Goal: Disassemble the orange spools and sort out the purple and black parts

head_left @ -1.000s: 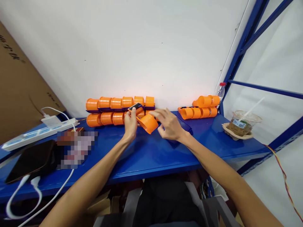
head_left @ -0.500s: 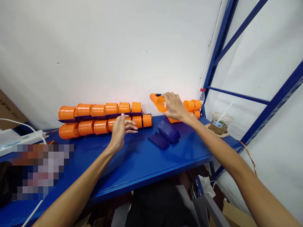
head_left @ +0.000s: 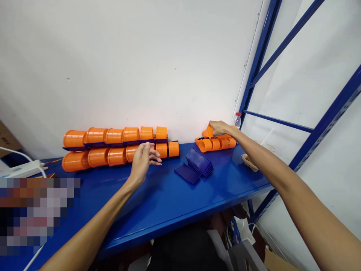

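Observation:
My right hand [head_left: 221, 128] is at the back right with its fingers bent over an orange cup-shaped plastic part [head_left: 208, 131]. This part sits over a lower row of orange parts [head_left: 216, 144] against the wall, and my hand covers some of it. In front of the long double row of orange cup-shaped parts [head_left: 96, 158], my left hand [head_left: 143, 160] hovers with its fingers apart and nothing in them. Between the two groups lie a small stack of dark blue flat pieces [head_left: 199, 160] and a single blue piece [head_left: 187, 173] beside it.
A plastic bottle [head_left: 237, 119] with a red cap stands in the back corner by the blue rack post [head_left: 251, 86]. Behind my right forearm is a clear cup, partly hidden, by a cardboard holder [head_left: 249, 162]. A white power strip [head_left: 25, 169] lies at left.
My right hand has carried the orange part right and down onto the right-hand group. The left hand stays nearly in place. The view has shifted slightly.

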A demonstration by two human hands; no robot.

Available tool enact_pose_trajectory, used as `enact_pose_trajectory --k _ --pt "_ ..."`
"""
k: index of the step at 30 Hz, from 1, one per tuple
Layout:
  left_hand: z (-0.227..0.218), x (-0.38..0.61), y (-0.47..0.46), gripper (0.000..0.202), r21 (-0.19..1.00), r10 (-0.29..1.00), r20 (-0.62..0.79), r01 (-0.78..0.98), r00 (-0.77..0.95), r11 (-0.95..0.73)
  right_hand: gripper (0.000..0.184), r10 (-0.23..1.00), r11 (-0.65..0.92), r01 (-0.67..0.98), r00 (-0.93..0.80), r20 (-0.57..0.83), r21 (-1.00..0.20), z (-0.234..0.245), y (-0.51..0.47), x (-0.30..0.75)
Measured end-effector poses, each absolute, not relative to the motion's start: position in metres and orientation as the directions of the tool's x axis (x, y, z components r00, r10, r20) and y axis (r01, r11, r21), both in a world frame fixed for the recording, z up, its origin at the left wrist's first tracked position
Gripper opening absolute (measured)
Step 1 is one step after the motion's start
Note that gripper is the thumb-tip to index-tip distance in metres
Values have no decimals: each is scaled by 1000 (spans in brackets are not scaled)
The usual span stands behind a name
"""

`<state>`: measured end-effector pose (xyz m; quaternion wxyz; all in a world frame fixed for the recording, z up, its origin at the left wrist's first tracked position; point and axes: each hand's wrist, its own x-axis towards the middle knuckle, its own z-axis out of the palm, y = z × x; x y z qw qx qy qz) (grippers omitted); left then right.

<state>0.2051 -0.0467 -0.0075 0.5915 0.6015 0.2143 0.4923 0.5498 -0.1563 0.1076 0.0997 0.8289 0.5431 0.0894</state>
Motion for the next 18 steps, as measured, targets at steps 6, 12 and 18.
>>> enact_pose_trajectory --k 6,12,18 --pt "-8 205 -46 56 925 842 339 -313 420 -217 54 912 -401 875 410 25 272 107 -154 546" --pt "-5 205 -49 58 928 844 336 -299 418 -221 65 923 -377 875 381 48 304 99 -156 550" --pt "-3 206 -55 44 939 800 341 -227 494 -260 76 903 -343 925 277 330 161 87 -176 526"
